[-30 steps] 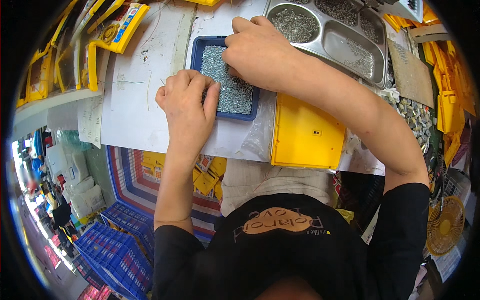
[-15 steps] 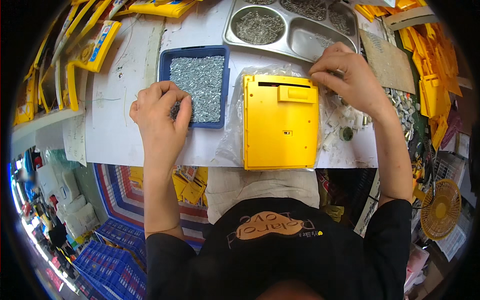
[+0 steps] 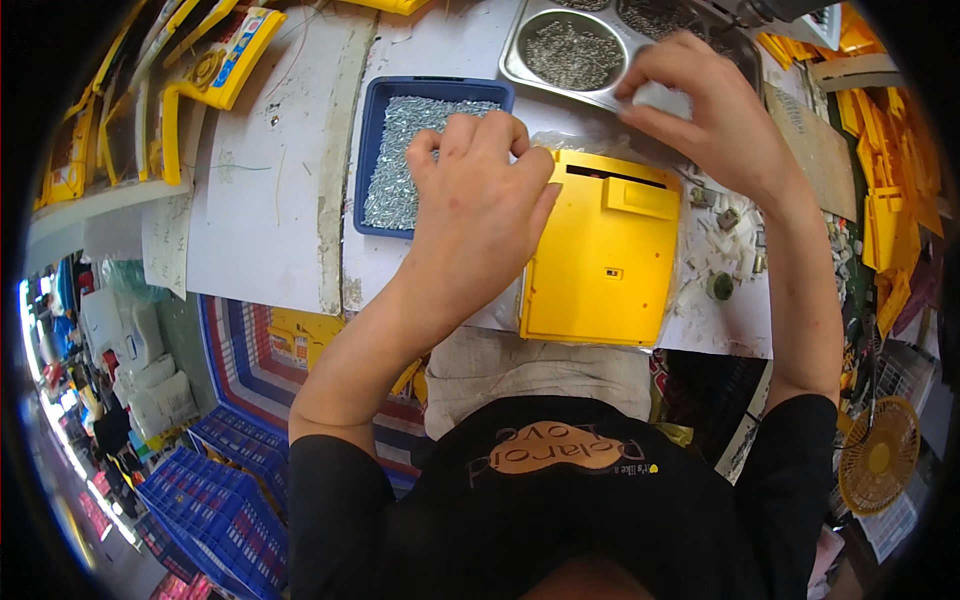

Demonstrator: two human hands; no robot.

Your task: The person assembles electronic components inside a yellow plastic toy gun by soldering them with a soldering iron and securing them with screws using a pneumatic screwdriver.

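Observation:
A yellow plastic housing (image 3: 600, 270) lies on a clear plastic bag at the table's front edge. It has a raised block and a dark slot near its far end. My left hand (image 3: 480, 195) is over the blue tray (image 3: 362, 185) of small silvery screws (image 3: 393, 190) and reaches the housing's left corner. Its fingers curl downward with the tips hidden, so what they hold does not show. My right hand (image 3: 710, 115) is above the near edge of the steel compartment tray (image 3: 590, 97), bent-fingered and smeared by motion. Dark metal bits (image 3: 572, 55) fill one round compartment.
White plastic pieces and small metal cylinders (image 3: 719, 286) are scattered right of the housing. A brown board (image 3: 815, 150) lies beyond them. Yellow parts are stacked at the left (image 3: 215, 75) and right (image 3: 885, 200). A yellow fan (image 3: 880, 455) stands low at the right.
My left hand has moved right from the screw tray's left side toward the housing. My right hand has lifted away from the housing's far right corner toward the steel tray. The whole view has shifted.

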